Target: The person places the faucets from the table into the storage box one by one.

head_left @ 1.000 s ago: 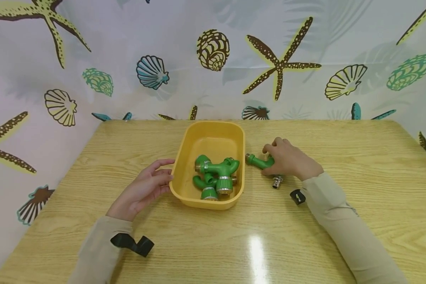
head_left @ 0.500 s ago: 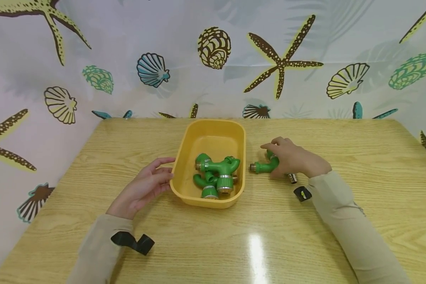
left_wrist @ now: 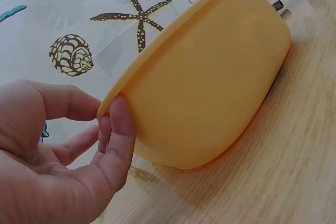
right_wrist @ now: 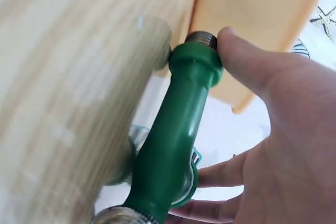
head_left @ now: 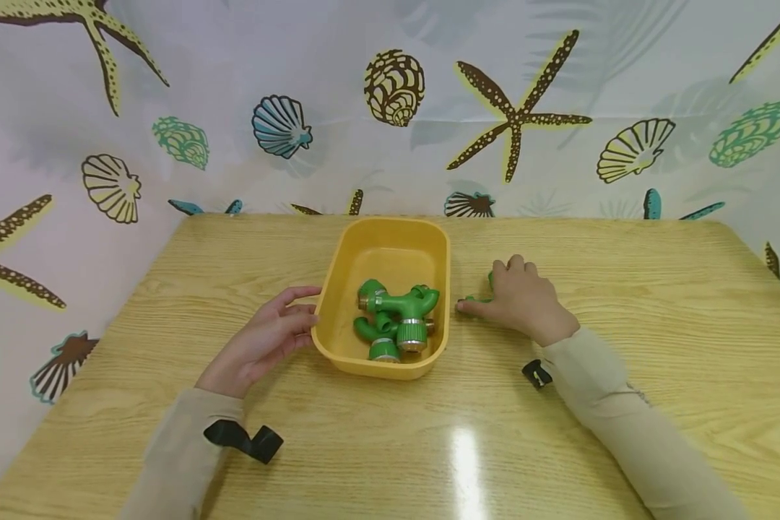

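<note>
A yellow plastic bin (head_left: 390, 372) stands on the table with several green faucets (head_left: 403, 307) piled in its near half. My left hand (head_left: 269, 336) rests against the bin's left side. In the left wrist view its thumb and fingertips (left_wrist: 122, 111) touch the wall and rim from outside. To the bin's right, my right hand (head_left: 526, 300) grips another green faucet (right_wrist: 173, 124) lying at the tabletop. Its thumb sits at the threaded metal end, while other fingers reach behind the green body. From the head, that hand hides most of this faucet.
The wood-grain table (head_left: 357, 448) ends at a pale cloth backdrop (head_left: 338, 159) printed with starfish and shells. A black strap piece (head_left: 253, 440) hangs by the left sleeve; another black piece (head_left: 536, 374) is beside the right cuff.
The faucet on the right has turned and shifted under my right hand, its metal outlet now hidden. The right thumb has stretched toward the threaded end. My left hand and the bin stay put.
</note>
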Demonstrator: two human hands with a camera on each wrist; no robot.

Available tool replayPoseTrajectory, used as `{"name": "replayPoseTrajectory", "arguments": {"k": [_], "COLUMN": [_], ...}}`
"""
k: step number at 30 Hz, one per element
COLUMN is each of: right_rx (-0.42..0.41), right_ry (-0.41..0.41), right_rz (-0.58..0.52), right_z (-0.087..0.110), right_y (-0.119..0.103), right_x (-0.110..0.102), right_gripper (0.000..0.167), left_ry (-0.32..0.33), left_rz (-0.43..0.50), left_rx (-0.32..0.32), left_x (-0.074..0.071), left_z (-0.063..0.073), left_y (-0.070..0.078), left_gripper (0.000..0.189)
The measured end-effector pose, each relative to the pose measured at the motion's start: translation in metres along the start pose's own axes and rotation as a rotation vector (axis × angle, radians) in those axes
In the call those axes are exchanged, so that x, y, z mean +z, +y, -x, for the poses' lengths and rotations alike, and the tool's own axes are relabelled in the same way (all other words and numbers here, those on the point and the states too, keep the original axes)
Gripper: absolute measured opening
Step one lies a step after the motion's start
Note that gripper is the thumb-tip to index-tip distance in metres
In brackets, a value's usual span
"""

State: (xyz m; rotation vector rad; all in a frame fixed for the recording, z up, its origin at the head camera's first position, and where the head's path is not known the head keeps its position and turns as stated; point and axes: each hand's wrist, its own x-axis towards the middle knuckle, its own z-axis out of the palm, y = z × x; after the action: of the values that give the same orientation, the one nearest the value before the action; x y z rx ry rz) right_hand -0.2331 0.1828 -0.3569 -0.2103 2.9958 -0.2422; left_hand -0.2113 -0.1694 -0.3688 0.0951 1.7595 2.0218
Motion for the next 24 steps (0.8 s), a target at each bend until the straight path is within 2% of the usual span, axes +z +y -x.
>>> {"name": "replayPoseTrajectory", "arguments": {"k": [3,5,11,14,17,21,24], "right_rx": [-0.003,-0.042,-0.277,-0.339,-0.328,-0.243,-0.18], "right_ry": [0.004,-0.014,-0.161,-0.21,-0.161,-0.052,-0.02], "right_rz": [0.012,-0.014,-0.164,-0.222,-0.206,-0.105,-0.056], "right_z": [0.0,0.0,-0.003,-0.003,-0.003,-0.003,-0.004], "right_y": [-0.001,0.001,0.011,0.014,0.013,0.008,0.002], "right_x": [0.002,0.001,-0.007,-0.011,-0.012,-0.008,-0.004], "right_gripper": [0.079,0.082,0.089,0.087,0.079,0.068,0.065], "left_ry": [0.004,0.012,0.013,0.007,0.009,0.005,0.006], "left_rz": [-0.001,-0.002,-0.003,0.0,0.005,0.006,0.004], "left_rx": [-0.009,-0.016,-0.015,-0.009,-0.004,0.0,-0.004], "left_x": [0.001,0.001,0.002,0.002,0.002,0.001,0.0], "left_z": [-0.001,-0.002,-0.001,-0.001,0.0,0.001,0.0], "left_y": [0.0,0.0,0.0,-0.001,0.0,0.0,0.001], "left_gripper": [0.05,0.05,0.051,0.051,0.05,0.05,0.05]}}
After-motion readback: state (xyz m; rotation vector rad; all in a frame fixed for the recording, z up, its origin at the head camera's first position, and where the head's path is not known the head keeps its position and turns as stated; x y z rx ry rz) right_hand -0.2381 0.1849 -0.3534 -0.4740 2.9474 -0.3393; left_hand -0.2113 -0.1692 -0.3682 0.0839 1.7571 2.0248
